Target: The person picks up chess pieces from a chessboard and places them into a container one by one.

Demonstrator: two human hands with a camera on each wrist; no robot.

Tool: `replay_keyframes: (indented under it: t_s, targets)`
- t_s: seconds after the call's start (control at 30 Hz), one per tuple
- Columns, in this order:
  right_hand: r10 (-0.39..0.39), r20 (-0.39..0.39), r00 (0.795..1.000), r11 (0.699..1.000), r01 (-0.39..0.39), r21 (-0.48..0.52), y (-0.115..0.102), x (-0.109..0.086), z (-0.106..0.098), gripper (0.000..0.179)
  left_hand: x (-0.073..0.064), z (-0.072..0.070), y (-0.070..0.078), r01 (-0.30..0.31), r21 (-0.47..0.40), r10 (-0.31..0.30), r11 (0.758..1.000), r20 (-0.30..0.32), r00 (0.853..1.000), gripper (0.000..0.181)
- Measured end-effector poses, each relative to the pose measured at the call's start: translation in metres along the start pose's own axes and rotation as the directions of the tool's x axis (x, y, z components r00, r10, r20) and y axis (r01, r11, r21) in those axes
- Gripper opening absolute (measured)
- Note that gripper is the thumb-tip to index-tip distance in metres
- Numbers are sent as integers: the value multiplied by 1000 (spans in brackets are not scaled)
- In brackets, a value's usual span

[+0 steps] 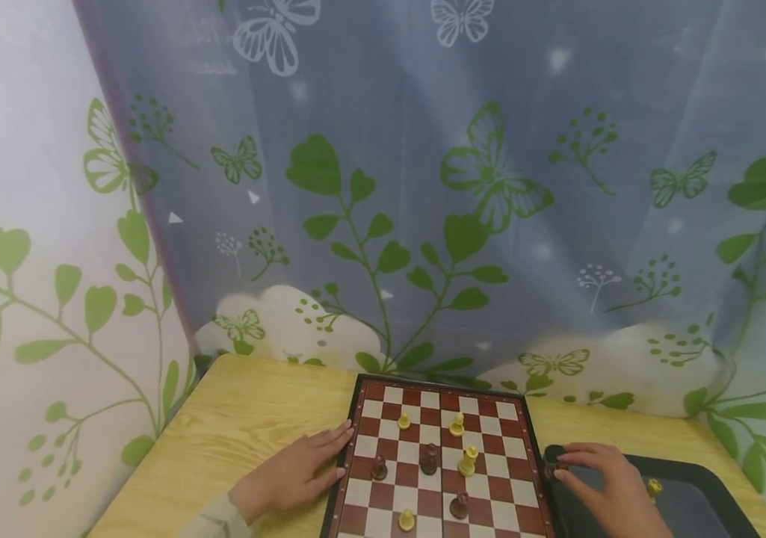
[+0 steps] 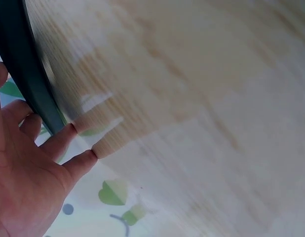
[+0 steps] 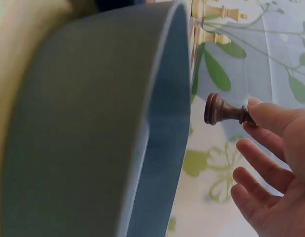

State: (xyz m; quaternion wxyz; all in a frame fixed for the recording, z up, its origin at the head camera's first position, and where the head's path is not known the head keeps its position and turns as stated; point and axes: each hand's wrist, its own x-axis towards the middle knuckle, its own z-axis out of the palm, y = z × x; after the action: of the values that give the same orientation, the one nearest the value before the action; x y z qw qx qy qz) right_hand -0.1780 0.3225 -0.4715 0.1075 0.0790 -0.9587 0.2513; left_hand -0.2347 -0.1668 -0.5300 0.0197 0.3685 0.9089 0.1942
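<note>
Between thumb and index finger my right hand [image 1: 607, 478] pinches a dark brown chess piece [image 3: 224, 109] by its head. Its wide round base shows in the right wrist view; the fingers hide the top, so its kind is unclear. In the head view it is over the dark tray's [image 1: 699, 472] left end, beside the board. My left hand [image 1: 295, 472] lies at the left edge of the brown-and-white chessboard [image 1: 421, 433], fingers extended and fingertips at the frame. On the board stand several cream pieces, one a taller piece [image 1: 468, 461], and 3 brown ones, including a central piece [image 1: 430, 459].
A cream piece [image 1: 654, 488] is in the tray, partly behind my right hand. The light wooden table [image 1: 255, 396] extends left of the board. Behind it hangs a curtain [image 1: 383, 224] printed with leaves and butterflies, close to the board's far edge.
</note>
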Motion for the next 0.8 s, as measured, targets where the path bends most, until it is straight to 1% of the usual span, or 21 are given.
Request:
replay_keyframes:
  t_s: [0.1, 0.13, 0.3, 0.4, 0.5, 0.57, 0.6, 0.67, 0.7, 0.77, 0.8]
  targets:
    - [38, -2, 999, 998, -38, -41, 8, -11, -8, 15, 0, -1, -1, 2, -4, -2, 1000, 1, 1000, 62]
    - [39, -17, 999, 998, -40, -53, 11, -14, -10, 14, 0, -1, -1, 4, -5, -4, 1000, 3, 1000, 62]
    - [11, -130, 991, 995, -24, -102, 25, -25, -20, 13, 2, -5, -1, 8, -22, -9, 1000, -1, 1000, 63]
    - [22, -155, 988, 990, -43, -131, 34, -29, -26, 13, 4, -7, -1, 11, -25, -10, 1000, 6, 1000, 63]
    - [12, -181, 983, 987, -41, -153, 46, -32, -29, 13, 4, -7, -2, 13, -19, -13, 1000, 13, 1000, 63]
    - [-28, -215, 976, 989, -5, -151, 57, -34, -30, 14, 4, -8, -2, 12, -17, -12, 1000, 11, 1000, 62]
    - [-67, -241, 968, 989, 34, -141, 63, -35, -31, 16, 4, -7, -2, 9, -17, -9, 1000, 11, 1000, 62]
    - [-155, -286, 946, 985, 125, -121, 77, -37, -31, 21, 4, -6, -1, 3, -16, -3, 1000, 10, 1000, 62]
    - [-179, -302, 936, 982, 151, -114, 83, -38, -31, 23, 3, -5, -1, 2, -16, -2, 1000, 13, 1000, 62]
    - [-201, -322, 925, 979, 179, -97, 94, -42, -31, 23, 3, -4, -1, 1, -13, -1, 1000, 19, 1000, 62]
    - [-197, -328, 924, 980, 176, -94, 98, -43, -31, 23, 3, -3, -1, 3, -9, -3, 1000, 23, 1000, 62]
